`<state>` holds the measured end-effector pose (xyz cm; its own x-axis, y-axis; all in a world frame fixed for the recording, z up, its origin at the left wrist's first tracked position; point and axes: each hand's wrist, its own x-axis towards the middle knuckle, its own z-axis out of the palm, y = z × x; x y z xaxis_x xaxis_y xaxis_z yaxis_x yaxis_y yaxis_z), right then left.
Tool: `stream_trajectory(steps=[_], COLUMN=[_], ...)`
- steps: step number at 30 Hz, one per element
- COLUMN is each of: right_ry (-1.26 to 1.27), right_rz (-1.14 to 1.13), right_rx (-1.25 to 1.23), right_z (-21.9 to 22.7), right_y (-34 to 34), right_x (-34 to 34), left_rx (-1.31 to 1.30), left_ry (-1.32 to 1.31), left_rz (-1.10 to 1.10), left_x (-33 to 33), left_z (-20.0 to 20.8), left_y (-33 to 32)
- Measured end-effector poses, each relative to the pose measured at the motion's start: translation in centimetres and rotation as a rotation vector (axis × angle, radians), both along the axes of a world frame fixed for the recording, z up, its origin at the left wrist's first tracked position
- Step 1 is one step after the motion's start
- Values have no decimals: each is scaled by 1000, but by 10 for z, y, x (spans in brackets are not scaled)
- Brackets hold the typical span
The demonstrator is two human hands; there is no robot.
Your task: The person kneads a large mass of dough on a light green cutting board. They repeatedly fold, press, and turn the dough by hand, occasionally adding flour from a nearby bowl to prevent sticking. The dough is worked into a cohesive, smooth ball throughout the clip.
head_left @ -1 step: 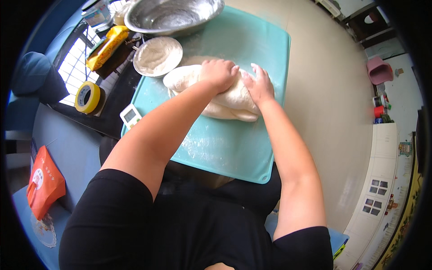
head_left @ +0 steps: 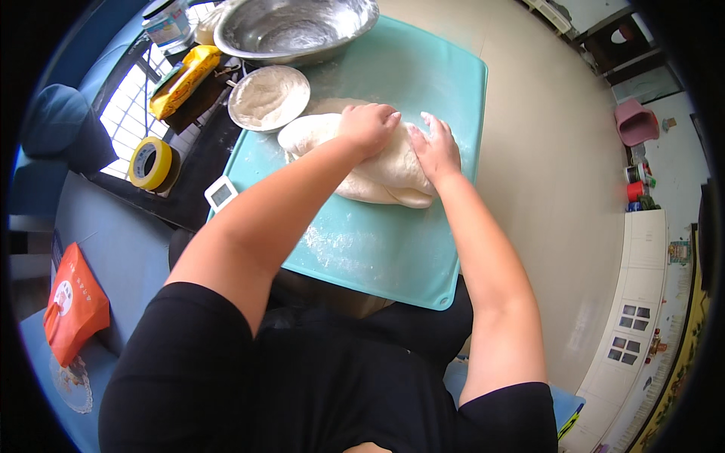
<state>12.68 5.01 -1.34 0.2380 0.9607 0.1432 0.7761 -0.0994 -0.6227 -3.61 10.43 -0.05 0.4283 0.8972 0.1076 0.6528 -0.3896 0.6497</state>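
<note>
A large floury white lump of dough (head_left: 385, 177) lies folded across the turquoise board (head_left: 362, 249), its long side running left to right. My left hand (head_left: 368, 128) is bent over the top of the dough, with fingers together and their tips partly hidden. Cupped round the dough's right end is my right hand (head_left: 438, 151), thumb and fingers a little apart and dusted with flour. Both hands hold the dough down against the board. Just beyond its left end stands a small metal bowl (head_left: 268, 98) of flour.
A big steel basin (head_left: 294, 30) rests at the board's far left. A small white digital display (head_left: 221, 194) touches the left edge. Further left are yellow tape (head_left: 153, 164), a yellow packet (head_left: 185, 81), a jar (head_left: 166, 26) and an orange bag (head_left: 75, 306).
My hands keep the same hold on the dough. The view has shifted slightly, so the bowls and board appear a little lower and further right.
</note>
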Motion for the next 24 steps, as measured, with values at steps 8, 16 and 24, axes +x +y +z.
stream_trajectory(steps=[8,16,24], right_ry=[-758,-251,578], right_rz=[318,40,-51], right_rx=[10,-257,-571], right_z=[-11,48,68], right_y=[-84,-70,-126], right_x=[-7,-66,-59], left_rx=[259,-149,-308], left_ry=[-340,-597,-832], left_rz=[358,262,141], left_x=[-89,-83,-92], left_z=[-42,-37,-23], left_y=[-116,-112,-88])
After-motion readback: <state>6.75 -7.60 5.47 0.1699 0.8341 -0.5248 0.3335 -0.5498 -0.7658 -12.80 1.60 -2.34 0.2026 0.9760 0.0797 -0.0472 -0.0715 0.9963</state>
